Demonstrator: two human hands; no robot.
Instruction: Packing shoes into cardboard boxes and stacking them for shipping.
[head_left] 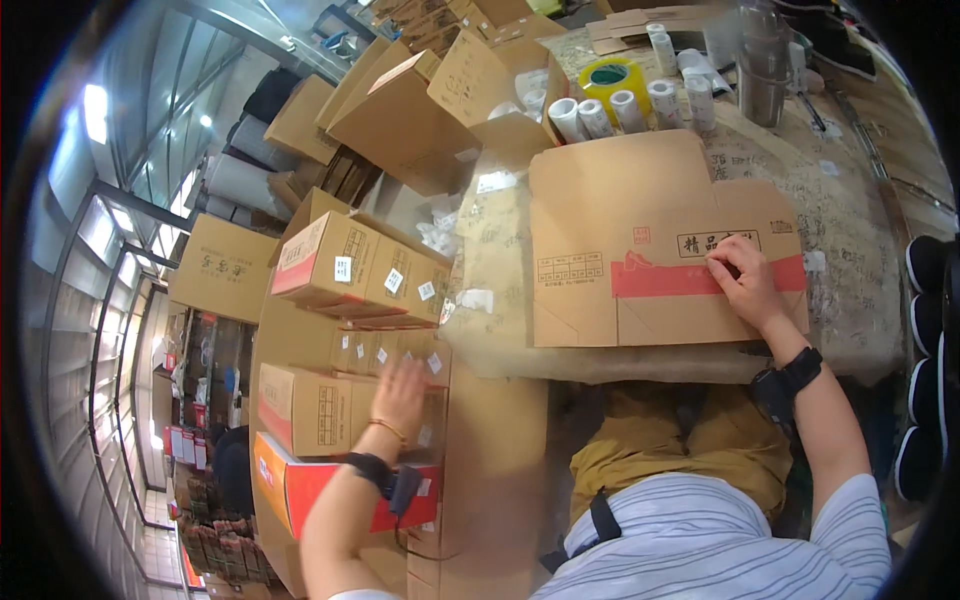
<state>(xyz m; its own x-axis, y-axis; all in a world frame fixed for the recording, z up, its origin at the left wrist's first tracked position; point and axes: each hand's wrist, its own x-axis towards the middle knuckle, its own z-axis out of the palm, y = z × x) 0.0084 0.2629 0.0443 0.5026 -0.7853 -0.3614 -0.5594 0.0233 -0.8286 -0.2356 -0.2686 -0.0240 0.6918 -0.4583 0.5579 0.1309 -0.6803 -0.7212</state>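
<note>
A flattened brown cardboard box (575, 220) with a red stripe and dark print lies on the table in front of me. My right hand (745, 280) rests on its right part, thumb and fingers curled together in a pinch; whatever is between them is hidden. To the left, my left hand (400, 390) reaches over the stacked cartons, slightly blurred, its fingers stretched out. It is nearest a carton with a row of small white labels (434, 363). Below it are another brown carton (290, 405) and an orange-red box (295, 485). A labelled brown carton (315, 255) sits above it.
Along the table's far side stand several white label rolls (628, 110), a roll of yellow tape (612, 80) and a clear bottle (763, 70). An open carton (480, 80) holds white items. Dark shoes with white soles (925, 370) line the right edge.
</note>
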